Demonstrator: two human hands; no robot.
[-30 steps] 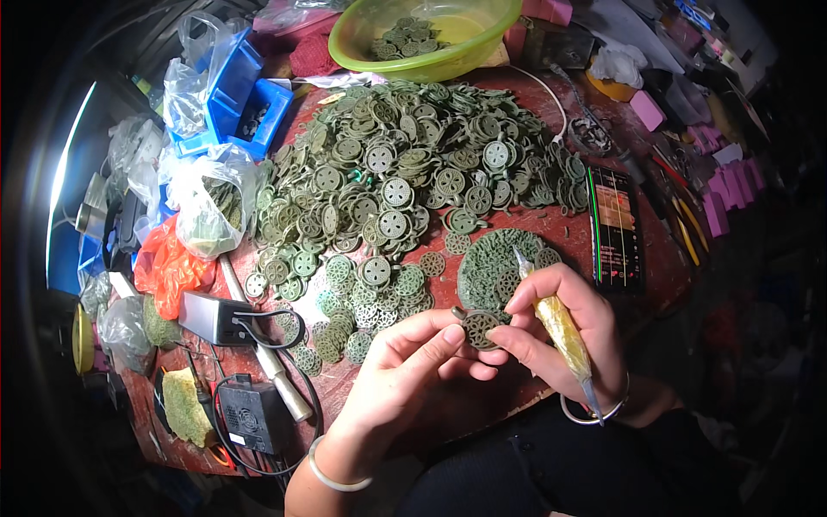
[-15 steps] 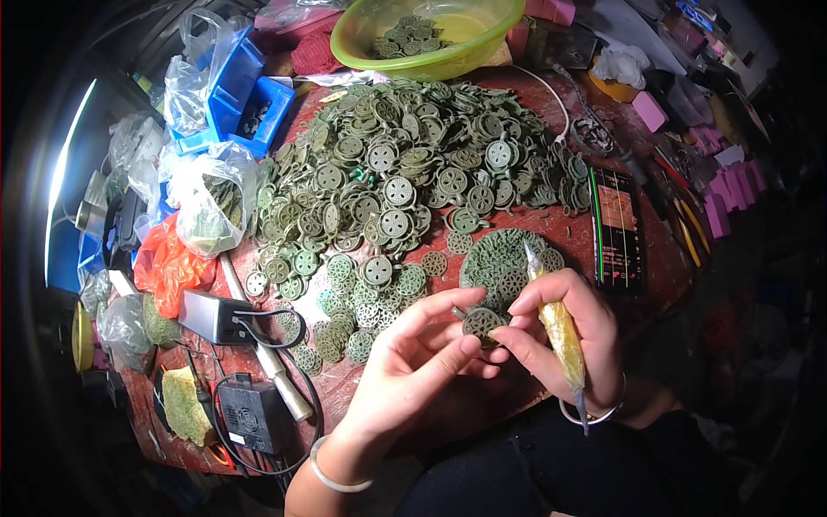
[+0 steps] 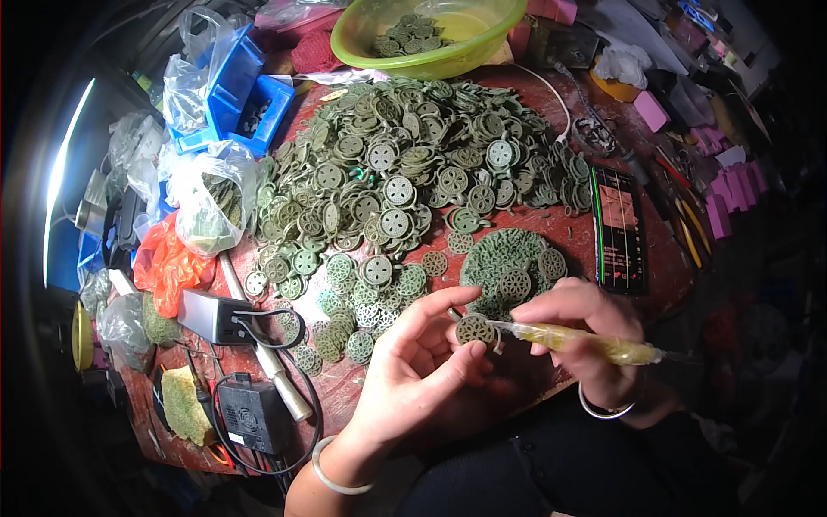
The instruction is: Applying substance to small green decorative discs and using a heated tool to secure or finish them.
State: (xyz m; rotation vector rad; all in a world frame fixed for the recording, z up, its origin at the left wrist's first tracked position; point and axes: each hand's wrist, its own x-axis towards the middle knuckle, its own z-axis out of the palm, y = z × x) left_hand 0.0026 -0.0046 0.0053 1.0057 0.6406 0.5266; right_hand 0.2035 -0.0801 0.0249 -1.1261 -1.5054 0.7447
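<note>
My left hand (image 3: 418,370) pinches a small round openwork metal piece with a loop (image 3: 475,329) between thumb and fingers. In my right hand (image 3: 594,332) lies a slim piping cone (image 3: 603,346), wrapped in clear film with yellow paste inside. Its narrow tip points left and reaches the edge of the held piece; whether it touches cannot be made out. Just beyond my hands, a round green textured pad (image 3: 487,258) carries openwork discs, one a flower-patterned disc (image 3: 514,285). Thin flat filigree discs (image 3: 336,340) lie left of my left hand.
A large heap of greenish looped pieces (image 3: 370,164) covers the middle of the red table (image 3: 663,280). Behind it stands a yellow-green basin (image 3: 482,56). A phone (image 3: 618,228) lies at right, pliers (image 3: 689,233) beyond it. At left are blue bins (image 3: 276,112), plastic bags and a black power adapter (image 3: 250,414).
My right hand has swung the cone from upright to nearly level, bringing its tip to the held piece. The right fingers have left that piece; my left hand keeps it nearly in place.
</note>
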